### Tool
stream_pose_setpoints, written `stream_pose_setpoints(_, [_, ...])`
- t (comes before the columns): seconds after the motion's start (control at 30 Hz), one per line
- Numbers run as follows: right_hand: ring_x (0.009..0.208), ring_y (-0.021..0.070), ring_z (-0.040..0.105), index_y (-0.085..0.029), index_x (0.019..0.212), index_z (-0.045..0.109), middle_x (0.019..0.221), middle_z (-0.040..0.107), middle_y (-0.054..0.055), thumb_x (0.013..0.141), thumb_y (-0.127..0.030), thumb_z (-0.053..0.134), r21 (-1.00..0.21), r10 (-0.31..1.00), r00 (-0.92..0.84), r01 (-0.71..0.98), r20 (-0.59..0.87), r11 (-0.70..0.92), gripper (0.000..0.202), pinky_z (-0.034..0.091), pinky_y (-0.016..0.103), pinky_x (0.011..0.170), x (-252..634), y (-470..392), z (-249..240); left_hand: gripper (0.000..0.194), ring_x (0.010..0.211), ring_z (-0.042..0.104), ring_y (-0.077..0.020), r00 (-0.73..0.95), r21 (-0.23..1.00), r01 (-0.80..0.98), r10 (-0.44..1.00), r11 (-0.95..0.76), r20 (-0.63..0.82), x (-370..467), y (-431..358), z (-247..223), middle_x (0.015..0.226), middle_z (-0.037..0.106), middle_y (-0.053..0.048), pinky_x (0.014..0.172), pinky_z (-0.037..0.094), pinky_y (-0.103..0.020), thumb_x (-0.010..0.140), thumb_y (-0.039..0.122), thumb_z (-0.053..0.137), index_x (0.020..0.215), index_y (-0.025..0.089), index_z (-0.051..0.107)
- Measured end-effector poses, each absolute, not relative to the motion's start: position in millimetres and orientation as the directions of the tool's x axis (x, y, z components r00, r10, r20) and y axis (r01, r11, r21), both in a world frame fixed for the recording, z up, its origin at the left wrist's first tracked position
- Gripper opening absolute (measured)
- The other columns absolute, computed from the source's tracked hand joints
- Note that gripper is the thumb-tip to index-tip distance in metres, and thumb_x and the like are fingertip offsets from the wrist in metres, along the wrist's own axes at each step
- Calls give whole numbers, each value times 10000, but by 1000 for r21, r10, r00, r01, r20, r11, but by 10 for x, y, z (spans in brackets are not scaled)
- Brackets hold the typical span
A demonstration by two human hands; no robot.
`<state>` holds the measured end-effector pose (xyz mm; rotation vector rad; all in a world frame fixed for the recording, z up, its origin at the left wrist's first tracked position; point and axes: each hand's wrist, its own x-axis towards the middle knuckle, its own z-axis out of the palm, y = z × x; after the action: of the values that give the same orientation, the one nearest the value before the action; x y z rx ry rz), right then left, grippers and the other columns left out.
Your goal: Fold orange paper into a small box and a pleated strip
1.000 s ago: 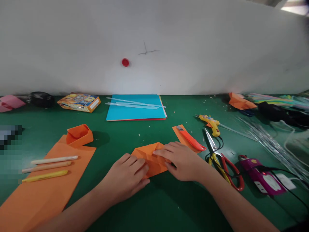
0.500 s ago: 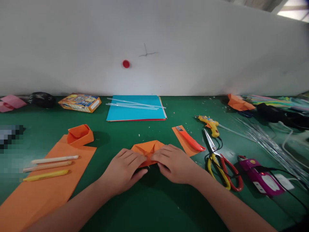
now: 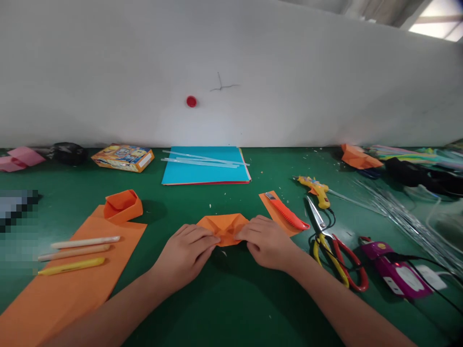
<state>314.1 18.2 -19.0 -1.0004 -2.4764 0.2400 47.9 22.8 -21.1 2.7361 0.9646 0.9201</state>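
A folded piece of orange paper point(image 3: 227, 229) lies on the green table point(image 3: 231, 294) between both hands, its creases and a flattened centre facing me. At its left end my left hand point(image 3: 190, 250) pinches the near edge between thumb and fingers. My right hand point(image 3: 269, 243) grips the right end in the same way, fingers bent over it. The paper's outer corners are partly hidden under the fingers. To the left, a folded orange paper box point(image 3: 123, 206) rests at the top of a large orange sheet point(image 3: 90, 284).
Left: three pen-like tools point(image 3: 79, 249) on the orange sheet. Behind: blue paper point(image 3: 202, 173) with clear sticks, and a small box point(image 3: 123, 157). Right: a red cutter point(image 3: 287, 212), yellow glue gun point(image 3: 315, 189), scissors point(image 3: 331, 246) and a purple power strip point(image 3: 398, 272) with cables.
My hands have drawn slightly apart, and my right hand has shifted a little right, so more of the folded paper's middle shows. The whole view has shifted slightly.
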Motion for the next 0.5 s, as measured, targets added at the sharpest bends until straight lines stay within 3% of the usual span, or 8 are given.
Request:
stream_pose_setpoints(0.1, [845,205,634,-211,1034,682,937,750,49,830,-87,525,-361,695,-651,597,306,717,285,408,363,758,3106,152,-102,208,893,679,-172,628,323,538,626,-778,462,473,224,-222,986,751,-30,804,508,-340,993,186,506,1082,223,690])
stream_pose_setpoints(0.2, [842,203,616,-211,1003,680,925,740,49,931,-190,538,-385,704,-658,597,267,704,161,404,360,765,3062,128,-51,252,921,684,-182,621,356,556,660,-751,423,464,225,-220,1044,749,-48,814,526,-342,1005,192,457,1154,220,658])
stream_pose_setpoints(0.37, [769,189,582,-218,891,667,847,731,25,997,-232,525,-500,843,-477,682,251,534,178,410,329,736,2991,155,-165,316,953,686,-197,602,377,598,707,-707,371,467,234,-208,1095,741,-67,804,539,-333,1003,173,396,1226,213,615])
stream_pose_setpoints(0.5, [779,186,582,-243,959,693,903,752,5,986,-225,569,-552,902,-379,716,206,427,128,420,326,751,2954,185,-237,335,902,675,-206,592,366,633,732,-682,338,472,221,-198,1066,735,-73,772,524,-338,994,179,374,1229,209,611])
